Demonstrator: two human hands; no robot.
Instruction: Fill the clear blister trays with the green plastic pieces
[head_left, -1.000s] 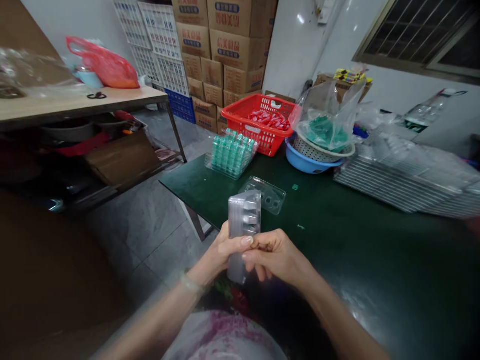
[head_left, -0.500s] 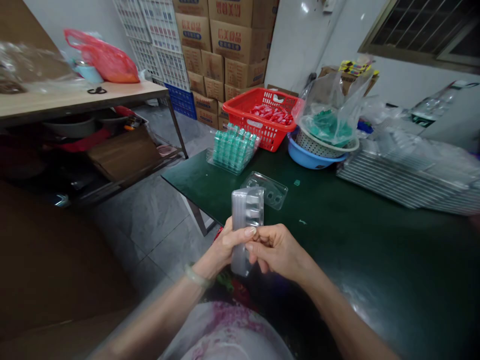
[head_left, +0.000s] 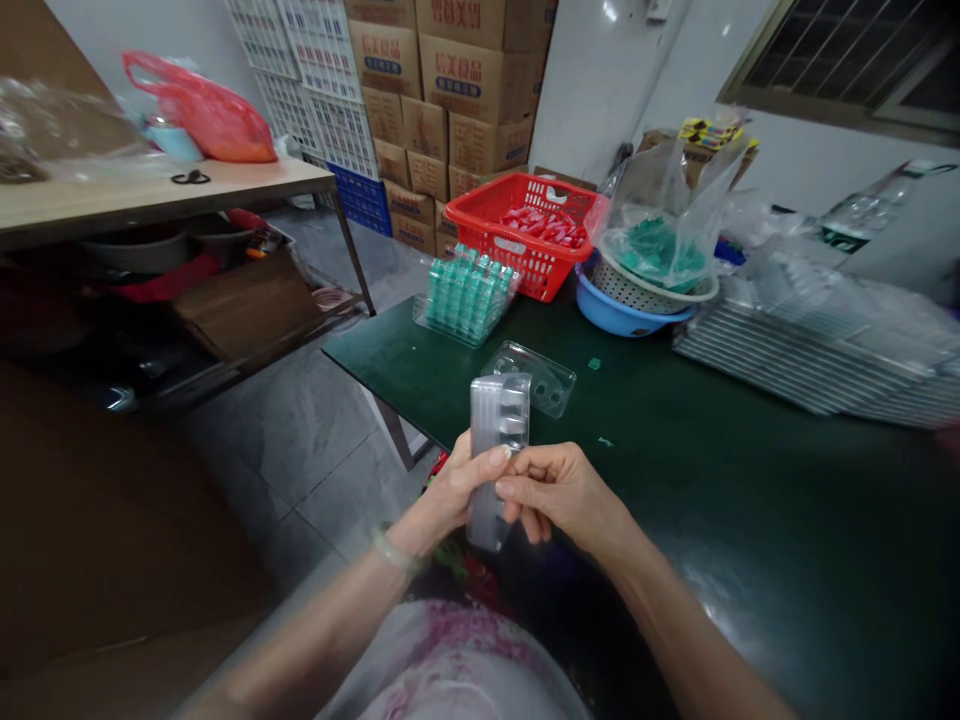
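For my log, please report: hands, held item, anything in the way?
Left hand gripping clear tray stack. Right hand at stack's side. Hands unobstructed; loose tray beyond, on table.

Over the link I see my bare left hand [head_left: 454, 488] and right hand [head_left: 566, 492], a smooth, rounded, pale-green bangle [head_left: 394, 552] circling the left wrist [head_left: 421, 526] — toward seven o'clock — and a white fabric garment [head_left: 457, 665] with blurred pink-purple patterning at six o'clock.

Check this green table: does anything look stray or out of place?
Two bits do: a green scrap lies right of the single clear tray, and a paler scrap lies nearer the right hand. Both sit loose, while more green pieces are in a bag. The tray stack in the left hand shows no obvious damage.
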